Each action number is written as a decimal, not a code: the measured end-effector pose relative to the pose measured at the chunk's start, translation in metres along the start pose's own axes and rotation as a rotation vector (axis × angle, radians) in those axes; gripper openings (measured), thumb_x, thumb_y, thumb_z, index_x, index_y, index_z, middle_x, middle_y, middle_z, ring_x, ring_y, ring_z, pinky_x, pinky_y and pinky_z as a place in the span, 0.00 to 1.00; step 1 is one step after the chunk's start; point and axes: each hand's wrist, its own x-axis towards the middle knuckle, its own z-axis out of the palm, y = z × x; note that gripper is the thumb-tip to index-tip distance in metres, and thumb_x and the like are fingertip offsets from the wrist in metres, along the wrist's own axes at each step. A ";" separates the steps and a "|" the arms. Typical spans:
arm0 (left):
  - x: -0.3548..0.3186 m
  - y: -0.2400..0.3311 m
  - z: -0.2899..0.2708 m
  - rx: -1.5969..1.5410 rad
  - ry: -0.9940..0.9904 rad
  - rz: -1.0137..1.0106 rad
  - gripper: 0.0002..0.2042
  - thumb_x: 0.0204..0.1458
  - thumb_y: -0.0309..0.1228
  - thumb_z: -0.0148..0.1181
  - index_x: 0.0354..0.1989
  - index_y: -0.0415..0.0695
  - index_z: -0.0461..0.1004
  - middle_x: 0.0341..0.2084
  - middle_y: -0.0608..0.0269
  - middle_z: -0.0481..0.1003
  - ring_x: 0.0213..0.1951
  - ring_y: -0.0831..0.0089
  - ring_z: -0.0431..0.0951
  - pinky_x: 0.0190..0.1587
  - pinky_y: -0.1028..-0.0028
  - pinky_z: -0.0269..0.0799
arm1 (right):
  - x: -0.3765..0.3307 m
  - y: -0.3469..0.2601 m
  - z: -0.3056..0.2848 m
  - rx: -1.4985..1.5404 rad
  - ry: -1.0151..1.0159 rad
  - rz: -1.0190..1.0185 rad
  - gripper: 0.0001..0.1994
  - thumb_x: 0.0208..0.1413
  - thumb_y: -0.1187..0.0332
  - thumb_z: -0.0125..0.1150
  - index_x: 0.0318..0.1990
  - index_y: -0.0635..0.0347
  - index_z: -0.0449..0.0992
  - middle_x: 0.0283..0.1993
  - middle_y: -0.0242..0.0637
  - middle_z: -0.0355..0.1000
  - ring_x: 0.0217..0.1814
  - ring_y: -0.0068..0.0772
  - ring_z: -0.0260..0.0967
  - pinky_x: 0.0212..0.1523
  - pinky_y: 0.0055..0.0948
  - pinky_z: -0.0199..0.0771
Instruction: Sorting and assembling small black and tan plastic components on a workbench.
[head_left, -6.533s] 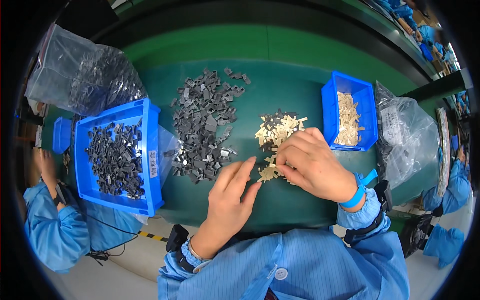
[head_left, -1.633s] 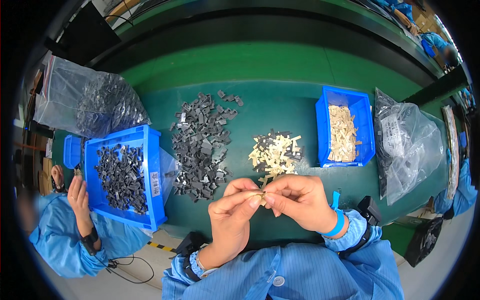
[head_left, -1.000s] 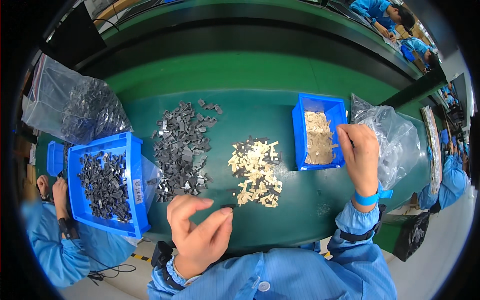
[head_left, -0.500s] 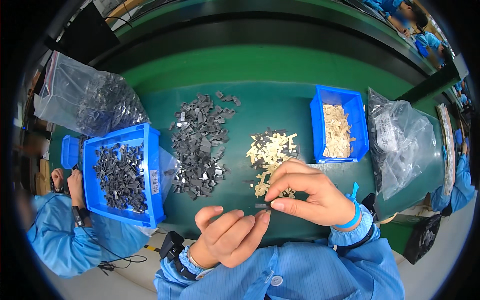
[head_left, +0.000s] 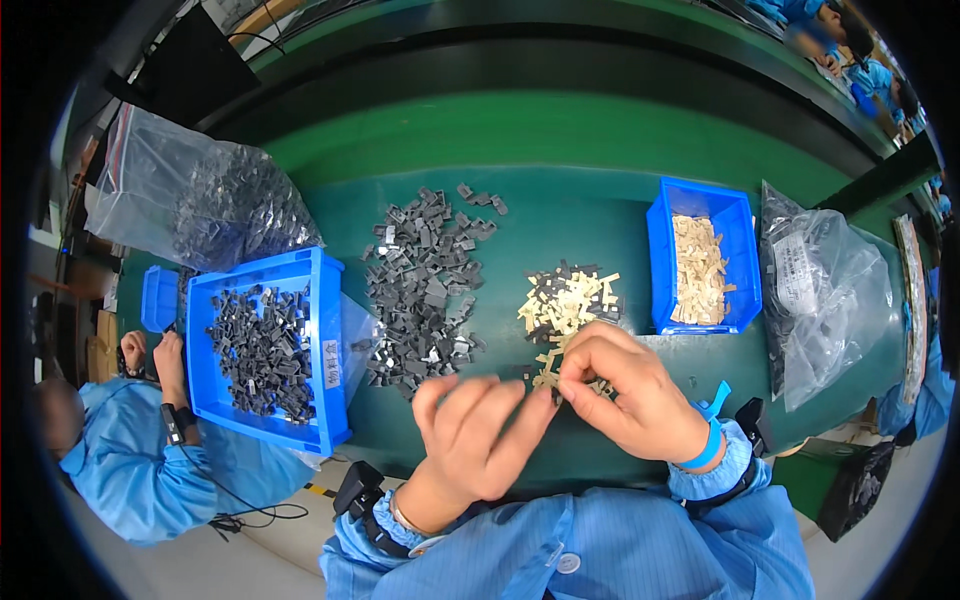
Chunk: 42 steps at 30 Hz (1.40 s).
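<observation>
My left hand (head_left: 470,435) and my right hand (head_left: 625,390) meet fingertip to fingertip just above the green bench's near edge. Between the right thumb and forefinger sits a small cream plastic part (head_left: 547,380); the left fingertips touch it, and whether they hold a piece of their own is hidden. Directly behind the hands lies a heap of cream parts (head_left: 565,305) mixed with a few dark ones. A larger heap of dark grey parts (head_left: 425,275) spreads to the left of it.
A blue bin of dark grey parts (head_left: 270,355) stands at the left, a blue bin of cream parts (head_left: 700,260) at the right. Clear plastic bags (head_left: 195,205) (head_left: 830,290) sit at both ends. Another person in a blue coat (head_left: 130,460) works at the lower left.
My right hand came back from the right-hand blue bin to the cream heap and picked up a part. My left hand rose from the bench edge to meet it.
</observation>
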 end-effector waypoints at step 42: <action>0.006 -0.010 0.001 -1.769 0.078 -1.011 0.19 0.48 0.18 0.54 0.50 0.35 0.66 0.45 0.46 0.70 0.44 0.62 0.74 0.49 0.67 0.69 | -0.002 0.010 0.014 0.307 0.371 -0.206 0.16 0.40 0.77 0.65 0.39 0.64 0.69 0.39 0.42 0.69 0.38 0.32 0.68 0.39 0.26 0.69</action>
